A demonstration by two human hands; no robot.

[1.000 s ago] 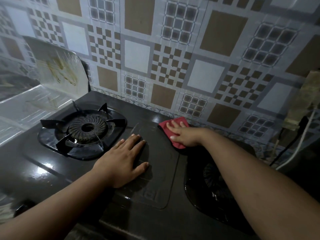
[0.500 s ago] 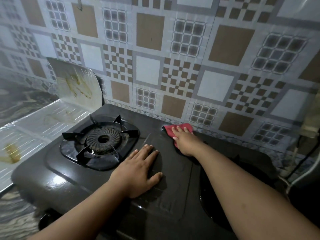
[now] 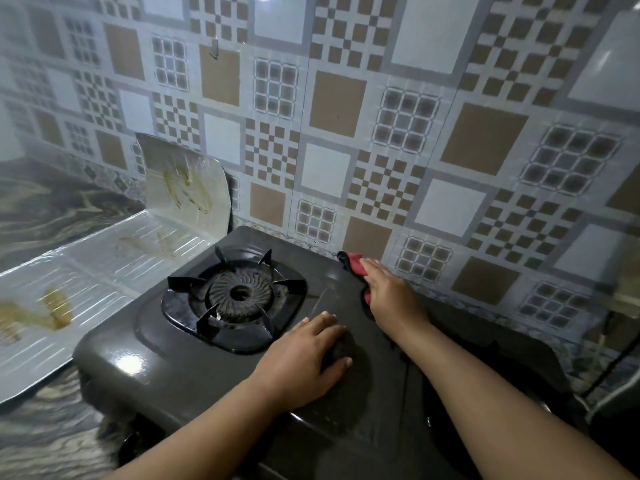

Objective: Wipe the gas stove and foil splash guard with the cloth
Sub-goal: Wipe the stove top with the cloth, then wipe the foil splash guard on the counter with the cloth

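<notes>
A black gas stove point(image 3: 166, 368) stands on the counter against the tiled wall, its left burner point(image 3: 239, 294) uncovered. My right hand point(image 3: 388, 292) presses a red cloth point(image 3: 353, 265) flat on the stove's back edge, between the two burners. My left hand point(image 3: 304, 362) rests palm down on the stove's middle panel, fingers spread. The foil splash guard point(image 3: 104, 265) lies flat to the left of the stove with one panel standing at the wall point(image 3: 187, 188). It carries yellow-brown grease stains. My right arm hides the right burner.
The patterned tile wall point(image 3: 415, 133) runs close behind the stove. A dark cable point(image 3: 613, 365) and a hose hang at the right edge. Marbled counter point(image 3: 52, 441) shows at the front left and behind the foil.
My right hand has pushed the red cloth further back along the stove's rear edge. The view has swung left and up, showing more foil. My left hand stays on the middle panel.
</notes>
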